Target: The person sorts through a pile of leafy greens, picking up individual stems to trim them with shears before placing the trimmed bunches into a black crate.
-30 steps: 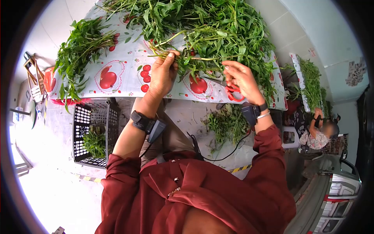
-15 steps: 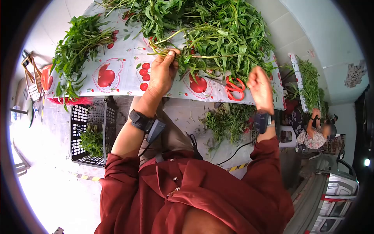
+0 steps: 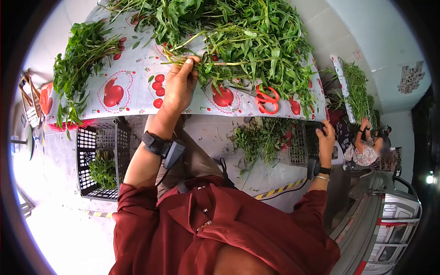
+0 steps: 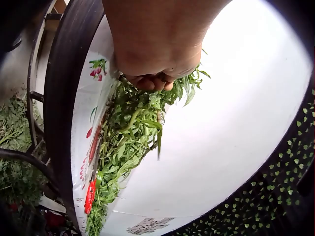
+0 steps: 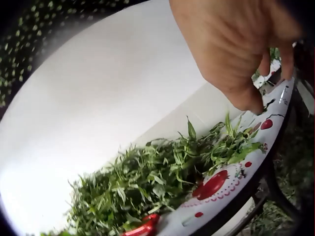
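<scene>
My left hand [image 3: 181, 85] pinches a small bunch of green stems [image 3: 172, 58] between thumb and fingers, above the front part of the table. Leaves of the bunch trail right into the big heap of leafy greens [image 3: 256, 50]. In the left wrist view, curled fingers [image 4: 155, 83] sit over the greens. Red-handled scissors [image 3: 267, 100] lie on the tablecloth between the hands, blades pointing left. My right hand [image 3: 325, 142] is at the table's front right corner, thumb and fingers parted and bent downward. Beneath its fingertips, the right wrist view shows small dark marks at the cloth's edge.
A separate bundle of greens [image 3: 82, 59] hangs over the table's left end. Below stand a black crate [image 3: 98, 190] with greens inside and another dark crate [image 3: 299, 153] at right. Loose greens [image 3: 259, 142] lie on the floor. Another person [image 3: 366, 151] sits by a second table at right.
My right hand has left the scissors, which now lie on the cloth, and moved right and toward me to the table's corner. The left hand keeps its grip on the stems.
</scene>
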The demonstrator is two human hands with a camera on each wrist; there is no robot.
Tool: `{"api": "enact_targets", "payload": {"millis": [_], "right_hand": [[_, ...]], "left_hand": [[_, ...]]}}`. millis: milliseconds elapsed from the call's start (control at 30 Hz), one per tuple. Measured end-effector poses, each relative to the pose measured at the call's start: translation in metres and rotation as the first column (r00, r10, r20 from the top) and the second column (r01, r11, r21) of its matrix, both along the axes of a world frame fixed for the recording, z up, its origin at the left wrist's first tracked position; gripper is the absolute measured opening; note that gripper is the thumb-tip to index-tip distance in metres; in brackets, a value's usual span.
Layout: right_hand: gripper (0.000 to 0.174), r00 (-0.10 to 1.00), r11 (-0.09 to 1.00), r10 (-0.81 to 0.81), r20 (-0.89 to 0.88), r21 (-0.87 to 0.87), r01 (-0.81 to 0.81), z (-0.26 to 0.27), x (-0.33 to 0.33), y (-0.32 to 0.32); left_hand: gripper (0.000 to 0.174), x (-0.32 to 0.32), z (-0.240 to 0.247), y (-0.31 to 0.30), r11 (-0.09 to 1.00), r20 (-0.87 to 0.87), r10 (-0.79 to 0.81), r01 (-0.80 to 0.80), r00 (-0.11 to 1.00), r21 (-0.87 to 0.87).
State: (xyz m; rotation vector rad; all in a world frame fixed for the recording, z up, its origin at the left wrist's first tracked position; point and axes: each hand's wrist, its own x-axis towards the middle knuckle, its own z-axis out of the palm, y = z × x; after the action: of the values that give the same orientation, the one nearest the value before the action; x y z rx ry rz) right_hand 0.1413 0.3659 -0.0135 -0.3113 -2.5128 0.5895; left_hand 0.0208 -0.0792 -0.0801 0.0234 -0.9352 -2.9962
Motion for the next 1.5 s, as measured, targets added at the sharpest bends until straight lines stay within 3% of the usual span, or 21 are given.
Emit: {"api": "enact_targets", "payload": {"millis": [33,133,200,300,467,800,1000,1133,1200,1300,1500], "right_hand": [[0.014,0.991,0.987,0.095,0.094,-0.137,-0.081,0.003,-0.008,0.001],[0.010,0.957,0.987,0.151,0.249,-0.090,-0.132,0.017,-0.041,-0.021],[0.015,0.928,0.928,0.371,-0.035,0.053,-0.369,0.014,-0.065,-0.054],[0.033,0.893,0.891,0.448,-0.036,-0.061,-0.450,0.033,-0.090,-0.124],[0.025,0.739,0.737,0.674,0.007,0.059,-0.673,0.044,-0.117,-0.190],[0.020,0.647,0.591,0.746,0.154,0.294,-0.751,0.036,-0.144,-0.227],[0.014,0.629,0.559,0.755,0.186,0.318,-0.766,0.030,-0.148,-0.224],[0.013,0.589,0.522,0.791,0.164,0.320,-0.791,0.026,-0.148,-0.224],[0.012,0.604,0.500,0.784,0.142,0.432,-0.751,0.024,-0.149,-0.224],[0.009,0.630,0.533,0.773,0.069,0.468,-0.705,0.020,-0.153,-0.226],[0.008,0.676,0.670,0.737,-0.012,0.148,-0.727,0.011,-0.169,-0.228]], "left_hand": [[0.011,0.001,0.000,0.000,1.000,0.002,0.001,-0.001,1.000,0.000],[0.011,0.002,0.001,0.000,1.000,0.025,0.004,-0.004,1.000,0.003],[0.011,0.001,-0.001,0.000,1.000,0.012,0.011,-0.011,1.000,-0.023],[0.011,0.002,0.000,0.001,0.999,0.015,0.032,-0.032,0.999,-0.012],[0.012,0.002,0.001,0.000,0.999,0.041,0.011,-0.009,0.999,-0.041],[0.011,0.003,0.004,0.001,1.000,0.032,0.014,-0.014,0.999,-0.012],[0.012,0.003,0.003,-0.002,0.999,0.062,-0.007,0.010,0.998,-0.050],[0.012,0.003,0.005,0.000,0.999,0.054,0.015,-0.012,0.998,-0.044],[0.012,0.002,0.003,0.001,0.999,0.026,0.030,-0.029,0.999,-0.040],[0.013,0.001,0.000,0.002,0.999,0.011,0.018,-0.018,1.000,-0.046],[0.013,0.002,0.003,0.002,0.999,0.039,0.005,-0.003,0.999,-0.044]]}}
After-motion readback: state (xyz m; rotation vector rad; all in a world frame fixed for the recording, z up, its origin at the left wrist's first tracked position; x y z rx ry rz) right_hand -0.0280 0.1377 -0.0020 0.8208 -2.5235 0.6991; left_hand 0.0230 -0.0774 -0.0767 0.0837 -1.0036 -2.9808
